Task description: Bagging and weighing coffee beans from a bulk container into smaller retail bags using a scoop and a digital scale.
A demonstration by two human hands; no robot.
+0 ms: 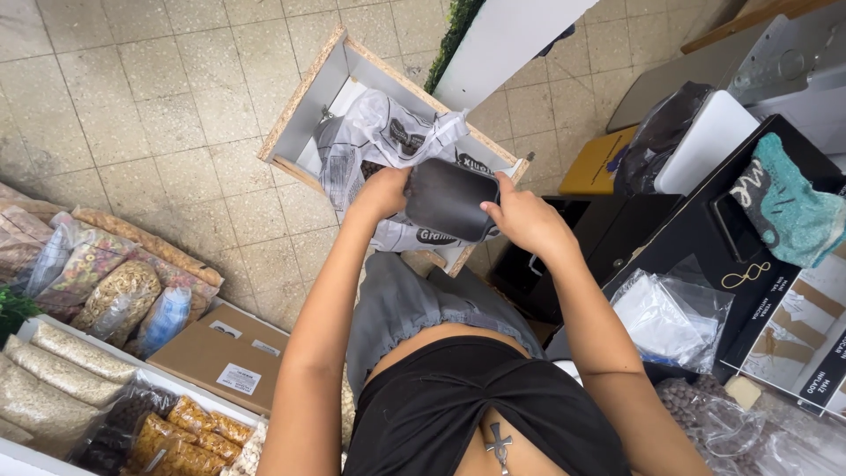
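My left hand (381,192) and my right hand (526,220) both grip a dark grey, rounded scoop-like container (449,198), one on each side. It is held over a large white and grey printed sack (374,141) that stands open inside a wooden box (304,92) on the tiled floor. Dark contents show in the sack's mouth beside my left hand. My arms reach forward over my lap.
Bags of cereals and snacks (106,282) lie at the left, with a flat cardboard box (225,353) beside them. A black shelf unit (705,229) at the right holds clear plastic bags (665,317), a white scale-like device (705,141) and a teal cloth (789,207).
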